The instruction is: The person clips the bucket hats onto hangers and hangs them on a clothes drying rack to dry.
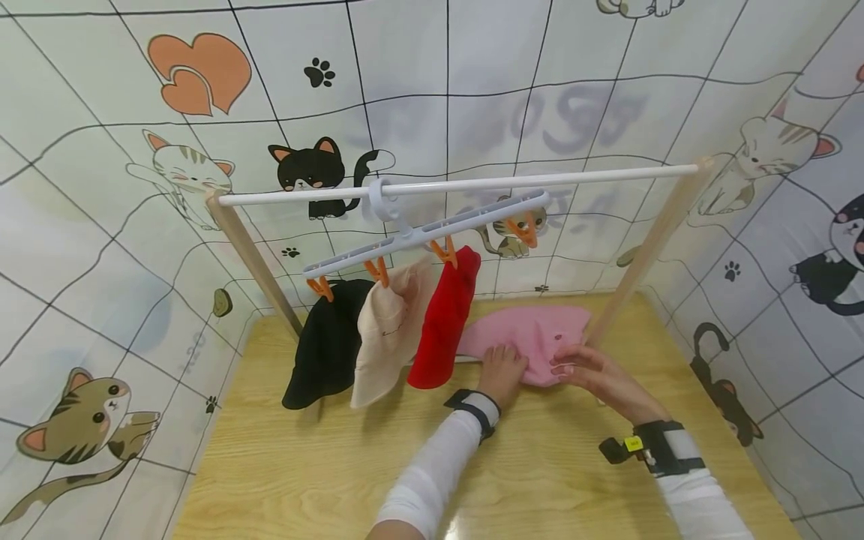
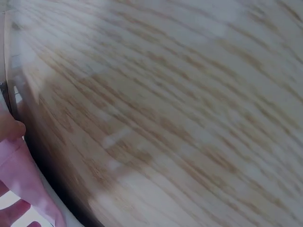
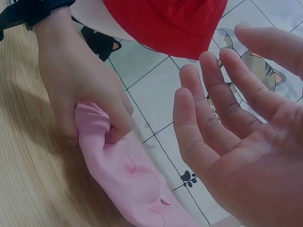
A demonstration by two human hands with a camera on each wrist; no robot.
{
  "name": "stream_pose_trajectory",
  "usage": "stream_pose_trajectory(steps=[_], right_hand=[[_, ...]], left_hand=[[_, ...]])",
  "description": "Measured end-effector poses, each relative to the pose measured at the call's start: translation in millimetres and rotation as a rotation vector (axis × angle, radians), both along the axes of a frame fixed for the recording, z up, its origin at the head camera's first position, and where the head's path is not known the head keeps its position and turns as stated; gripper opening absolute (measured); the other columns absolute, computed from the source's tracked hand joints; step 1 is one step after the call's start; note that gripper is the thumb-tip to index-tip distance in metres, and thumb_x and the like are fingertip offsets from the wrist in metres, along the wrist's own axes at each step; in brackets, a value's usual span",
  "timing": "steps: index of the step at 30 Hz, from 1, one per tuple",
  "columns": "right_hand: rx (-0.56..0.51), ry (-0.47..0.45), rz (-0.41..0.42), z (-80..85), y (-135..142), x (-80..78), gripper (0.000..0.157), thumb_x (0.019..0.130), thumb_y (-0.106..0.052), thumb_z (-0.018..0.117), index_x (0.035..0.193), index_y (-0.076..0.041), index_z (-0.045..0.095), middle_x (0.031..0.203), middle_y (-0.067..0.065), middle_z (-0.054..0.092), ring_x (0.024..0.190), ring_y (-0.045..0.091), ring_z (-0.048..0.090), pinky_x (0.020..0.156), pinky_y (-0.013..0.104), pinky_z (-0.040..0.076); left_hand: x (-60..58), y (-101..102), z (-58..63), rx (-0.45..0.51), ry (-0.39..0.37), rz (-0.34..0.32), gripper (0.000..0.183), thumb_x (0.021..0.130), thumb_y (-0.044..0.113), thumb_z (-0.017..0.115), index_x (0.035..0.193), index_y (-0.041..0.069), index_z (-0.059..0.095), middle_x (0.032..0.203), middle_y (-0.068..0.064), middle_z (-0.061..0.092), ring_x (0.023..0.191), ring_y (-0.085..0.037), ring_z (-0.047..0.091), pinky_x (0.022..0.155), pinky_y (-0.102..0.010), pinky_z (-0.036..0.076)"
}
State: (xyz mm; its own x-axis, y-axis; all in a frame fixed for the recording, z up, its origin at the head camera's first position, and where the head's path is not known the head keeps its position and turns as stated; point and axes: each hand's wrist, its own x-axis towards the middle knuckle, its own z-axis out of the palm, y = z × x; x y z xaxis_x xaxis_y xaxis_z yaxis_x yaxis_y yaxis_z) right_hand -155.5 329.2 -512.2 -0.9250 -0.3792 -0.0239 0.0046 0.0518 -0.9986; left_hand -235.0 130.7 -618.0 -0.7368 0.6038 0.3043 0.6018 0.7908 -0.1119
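A pink cloth hat (image 1: pixel 529 330) lies folded flat on the table beneath the rack. My left hand (image 1: pixel 502 373) grips its near edge, with the fabric bunched between thumb and fingers, as the right wrist view shows of the left hand (image 3: pixel 87 90). Near the hat's right end is my right hand (image 1: pixel 607 379), its palm up and fingers loosely bent around nothing in the right wrist view. A red hat (image 1: pixel 445 322), a cream hat (image 1: pixel 391 330) and a black hat (image 1: pixel 327 345) hang from orange clips on a pale blue hanger (image 1: pixel 432 234).
The hanger hooks over a white rail (image 1: pixel 540 180) on wooden posts (image 1: pixel 648 255). At its right end an orange clip (image 1: pixel 523 229) hangs with nothing in it. Cat-printed cloth walls (image 1: pixel 405 67) enclose the wooden table (image 1: pixel 283 472) at the back and sides.
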Motion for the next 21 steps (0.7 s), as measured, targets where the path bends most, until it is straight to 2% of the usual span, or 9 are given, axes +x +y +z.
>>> stream_pose_trajectory(steps=[4,7,11,14,21], right_hand=[[-0.013,0.001,0.009,-1.0,-0.3,1.0,0.041,0.096,-0.003,0.053,0.132,0.013,0.041,0.129,0.021,0.051,0.114,0.019,0.055,0.095,0.036,0.044],[-0.034,0.007,0.027,-1.8,-0.6,0.8,0.041,0.096,-0.001,0.052,0.132,0.015,0.04,0.129,0.022,0.049,0.114,0.02,0.055,0.097,0.039,0.043],[-0.014,0.005,0.025,-1.6,0.2,0.3,0.038,0.097,-0.002,0.051,0.132,0.011,0.043,0.13,0.013,0.051,0.115,0.019,0.055,0.098,0.04,0.043],[0.018,0.003,0.008,-0.3,1.1,-0.5,0.038,0.097,-0.004,0.052,0.132,0.007,0.045,0.131,0.01,0.051,0.115,0.018,0.055,0.097,0.037,0.043],[-0.021,0.011,0.039,1.6,0.3,-2.6,0.037,0.098,-0.003,0.05,0.132,0.011,0.042,0.13,0.024,0.048,0.115,0.021,0.055,0.096,0.032,0.044]], left_hand=[[1.0,-2.5,0.3,-0.016,0.031,-0.013,0.029,0.075,0.024,0.077,0.1,0.024,0.061,0.095,0.002,0.056,0.096,-0.021,0.052,0.088,-0.04,0.041],[0.6,-4.1,0.1,-0.049,0.054,-0.009,0.028,0.076,0.026,0.076,0.1,0.023,0.06,0.092,0.003,0.056,0.093,-0.02,0.052,0.085,-0.038,0.041],[-0.4,-5.5,3.7,-0.064,0.042,-0.01,0.023,0.08,0.026,0.074,0.1,0.023,0.062,0.091,0.003,0.057,0.091,-0.018,0.054,0.082,-0.035,0.042],[-1.0,-5.4,11.0,-0.041,0.017,-0.031,0.017,0.085,0.027,0.07,0.1,0.022,0.063,0.09,0.003,0.058,0.088,-0.017,0.056,0.079,-0.033,0.043],[-1.5,-3.9,36.7,0.04,-0.057,-0.06,0.011,0.093,0.019,0.061,0.103,0.021,0.065,0.085,0.004,0.061,0.078,-0.015,0.061,0.069,-0.029,0.045]])
